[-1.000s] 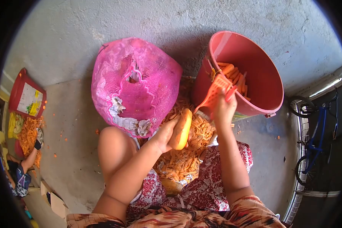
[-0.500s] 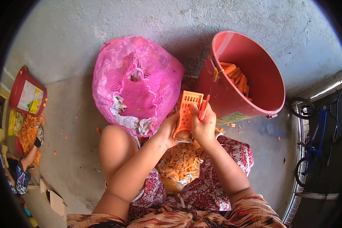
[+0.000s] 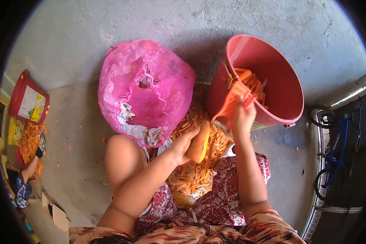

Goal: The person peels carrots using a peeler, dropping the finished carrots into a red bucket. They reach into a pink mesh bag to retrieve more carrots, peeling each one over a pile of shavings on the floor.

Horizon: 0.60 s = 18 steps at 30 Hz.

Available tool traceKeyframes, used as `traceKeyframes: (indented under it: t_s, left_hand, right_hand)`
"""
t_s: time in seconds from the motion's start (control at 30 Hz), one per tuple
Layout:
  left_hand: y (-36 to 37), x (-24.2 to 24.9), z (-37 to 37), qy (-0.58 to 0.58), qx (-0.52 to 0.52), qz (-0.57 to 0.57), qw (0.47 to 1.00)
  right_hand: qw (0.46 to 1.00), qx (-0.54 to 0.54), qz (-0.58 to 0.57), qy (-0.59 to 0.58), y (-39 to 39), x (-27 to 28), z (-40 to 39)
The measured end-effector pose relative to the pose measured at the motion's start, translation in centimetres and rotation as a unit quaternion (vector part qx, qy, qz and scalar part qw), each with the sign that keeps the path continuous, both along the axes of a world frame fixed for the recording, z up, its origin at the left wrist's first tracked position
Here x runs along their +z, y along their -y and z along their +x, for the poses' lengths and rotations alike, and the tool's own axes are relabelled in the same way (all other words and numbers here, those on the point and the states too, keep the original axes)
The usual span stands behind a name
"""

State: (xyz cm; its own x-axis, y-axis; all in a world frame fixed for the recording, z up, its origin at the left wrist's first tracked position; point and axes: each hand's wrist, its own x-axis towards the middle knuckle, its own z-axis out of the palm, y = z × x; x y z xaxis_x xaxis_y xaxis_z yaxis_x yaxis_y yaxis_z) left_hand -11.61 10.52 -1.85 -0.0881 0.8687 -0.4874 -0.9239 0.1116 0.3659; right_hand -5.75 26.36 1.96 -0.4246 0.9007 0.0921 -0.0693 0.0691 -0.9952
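My left hand (image 3: 182, 147) is closed around the side of a thick carrot (image 3: 200, 142), which has a yellowish strip along one edge. Held in my right hand (image 3: 245, 118) is an orange plastic peeler (image 3: 231, 101) with rows of holes, tilted and blurred by motion in front of the bucket's rim. A red piece, perhaps a handle, sticks out by the same fingers. Below both hands lies a heap of carrot peelings (image 3: 193, 173) between my legs. The red bucket (image 3: 215, 87) beside my right hand holds several peeled carrots (image 3: 253, 83).
A pink mesh sack (image 3: 150, 105) with paper inside stands front left against the wall. At far left are another red bucket (image 3: 28, 99), more peelings (image 3: 28, 144) and another person's gloved hand (image 3: 40, 148). A blue bicycle (image 3: 339, 150) stands at right.
My hands have parted. The right moved up and right toward the bucket with the peeler; the left stayed low, and the carrot in it now shows. A blurred pale shape appears in the bucket.
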Motion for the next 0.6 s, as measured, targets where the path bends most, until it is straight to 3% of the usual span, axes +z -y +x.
traceKeyframes:
  t_s: [0.03,0.1,0.2,0.3,0.4,0.53,0.6]
  left_hand:
    - [0.0,-0.5,-0.6,0.025,-0.001,0.069,0.997]
    - [-0.2,-0.5,-0.8,0.017,0.029,0.062,0.997]
    - [-1.0,-1.1,-0.7,0.055,0.088,0.088,0.991]
    - [-1.0,-1.4,-0.7,0.085,0.107,0.088,0.987]
    - [-1.0,-1.2,-0.7,0.087,0.101,0.085,0.987]
    - [-1.1,-0.5,-0.5,0.085,0.099,0.041,0.991]
    - [-0.1,-1.2,-0.7,0.010,-0.012,0.071,0.997]
  right_hand:
    - [0.996,0.033,0.078,-0.037,0.8,-1.3,-0.5]
    - [0.986,0.081,0.141,0.044,3.1,-1.6,-0.5]
    - [0.986,0.162,0.033,0.005,6.1,-0.1,-0.8]
    - [0.977,0.188,0.088,0.050,6.4,-0.2,-0.4]
    - [0.980,0.185,0.066,0.037,6.5,-0.7,-0.3]
    - [0.980,0.121,0.142,0.063,6.8,-0.4,-0.2]
    - [0.970,0.060,0.230,0.049,5.2,-1.9,-0.4]
